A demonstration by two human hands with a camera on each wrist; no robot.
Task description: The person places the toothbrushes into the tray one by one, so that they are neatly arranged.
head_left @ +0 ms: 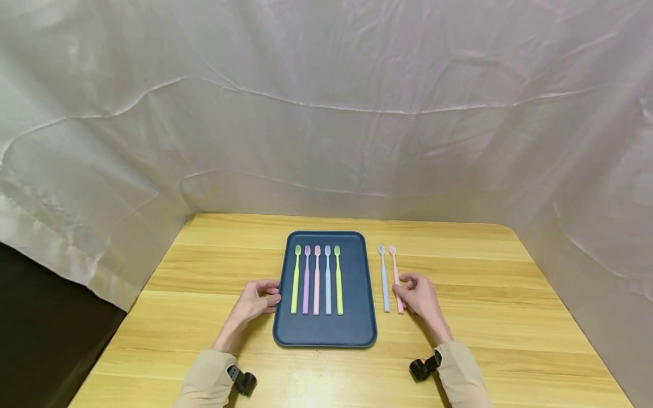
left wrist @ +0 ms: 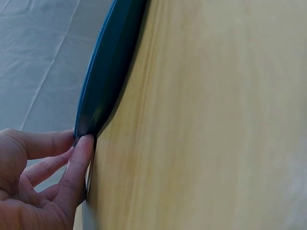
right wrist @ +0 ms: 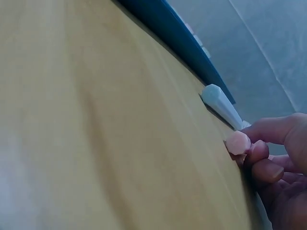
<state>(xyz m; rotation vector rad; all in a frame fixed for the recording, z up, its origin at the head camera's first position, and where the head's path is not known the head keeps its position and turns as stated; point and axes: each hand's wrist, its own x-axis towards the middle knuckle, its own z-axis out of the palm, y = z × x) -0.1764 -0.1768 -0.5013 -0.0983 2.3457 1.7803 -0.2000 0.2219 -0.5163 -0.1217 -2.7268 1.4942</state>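
A dark blue tray (head_left: pixel 357 331) lies on the wooden table, bearing a row of toothbrushes: a yellow-green one (head_left: pixel 295 283), a purple one (head_left: pixel 306 283), a pink one (head_left: pixel 317 283), a light blue one (head_left: pixel 328 283) and another yellow-green one (head_left: pixel 339 283). At the tray's left edge my left hand (head_left: pixel 257 300) pinches the rim (left wrist: pixel 88 110) between thumb and fingers. To the tray's right, a light blue toothbrush (head_left: pixel 385 283) lies on the table. Beside it, my right hand (head_left: pixel 419 294) pinches the handle of a pink toothbrush (right wrist: pixel 238 143), bristle end pointing away from me.
The wooden table (head_left: pixel 510 317) reaches back to a pale hanging sheet (head_left: pixel 326 141), which also encloses both sides. Black wrist cameras sit on the left sleeve (head_left: pixel 206 377) and the right sleeve (head_left: pixel 461 371). A dark area (head_left: pixel 46 334) lies beyond the table's left edge.
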